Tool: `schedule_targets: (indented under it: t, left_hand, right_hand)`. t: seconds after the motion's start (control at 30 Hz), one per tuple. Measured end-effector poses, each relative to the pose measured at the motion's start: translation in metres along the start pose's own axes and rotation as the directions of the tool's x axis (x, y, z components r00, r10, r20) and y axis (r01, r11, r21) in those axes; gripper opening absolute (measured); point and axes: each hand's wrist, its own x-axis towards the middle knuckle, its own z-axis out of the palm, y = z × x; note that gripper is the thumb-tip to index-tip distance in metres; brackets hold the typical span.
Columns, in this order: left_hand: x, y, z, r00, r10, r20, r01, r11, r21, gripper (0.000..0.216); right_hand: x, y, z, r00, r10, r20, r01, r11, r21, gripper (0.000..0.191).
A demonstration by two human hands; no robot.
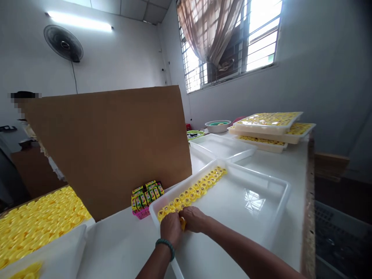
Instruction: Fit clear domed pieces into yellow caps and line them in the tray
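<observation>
Both my hands meet over the near left corner of a white plastic tray (261,182). My left hand (171,228), with a green bracelet on the wrist, has its fingers curled. My right hand (194,219) is also curled, and a small yellow cap (183,223) shows pinched between the two hands. A row of several yellow caps (193,190) lines the tray's left wall, running from my hands to the far corner.
A cardboard box (37,223) heaped with loose yellow caps sits at left, its big flap (110,143) standing upright. A pink basket of green packets (145,198) stands beside the tray. Behind lie an empty tray (222,147), stacked filled trays (270,128) and a bowl (217,126).
</observation>
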Motion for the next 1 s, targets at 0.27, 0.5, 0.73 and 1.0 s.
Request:
schedule_targets:
  t: [0.27,0.5,0.73,1.0]
  left_hand:
    - [-0.004,-0.015,-0.007,0.999,0.028,-0.044,-0.024,0.995,0.098,0.018]
    - [-0.01,-0.023,-0.02,0.99,0.078,-0.115,-0.071,0.996,0.059,0.013]
    - [-0.064,-0.075,-0.061,0.969,0.053,-0.242,-0.069,0.996,-0.062,0.02]
    - [-0.214,-0.161,-0.047,0.961,-0.134,0.243,0.155,0.985,-0.071,0.095]
  right_hand:
    - [0.006,0.008,0.011,0.996,0.072,-0.046,-0.07,0.997,0.035,0.05]
    - [0.015,-0.008,0.016,0.992,0.109,-0.059,-0.108,0.994,0.03,0.035]
    - [-0.005,-0.035,-0.012,0.991,0.06,-0.122,-0.057,0.998,0.027,0.03]
    - [-0.083,-0.148,-0.021,0.928,-0.369,0.046,0.354,0.915,0.193,0.035]
